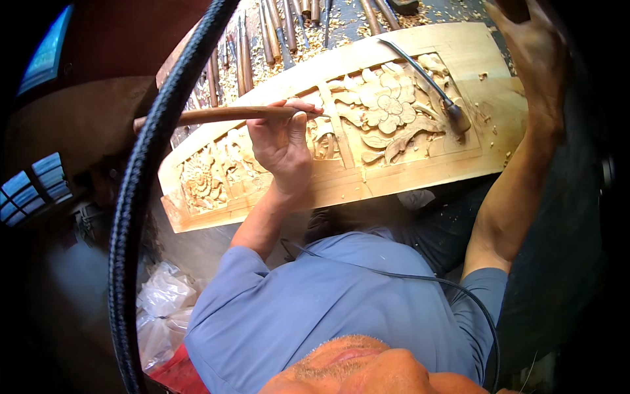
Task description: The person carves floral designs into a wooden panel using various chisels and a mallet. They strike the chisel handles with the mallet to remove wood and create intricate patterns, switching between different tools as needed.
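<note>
A long pale wooden panel [262, 192] lies in front of me, with flowers and leaves carved in relief within sunken, framed fields. My left hand [285, 141] is closed around the front of a wood-handled carving chisel [216, 114]. Its handle points left, and its short metal tip is over the panel's carved middle. Over the right field lies a second carving tool [420, 75], a thin, curved dark shaft with a wooden handle. My right hand [535, 49] reaches past the panel's far right corner. Its fingertips are cut off by the picture's edge, beside something dark brown.
Several wood-handled chisels [268, 36] lie beyond the panel on the bench, among scattered wood shavings [341, 20]. A black braided cable [141, 171] crosses the left side of the view. Clear plastic bags [164, 295] are at lower left. A thin black cord [394, 273] runs across my shirt.
</note>
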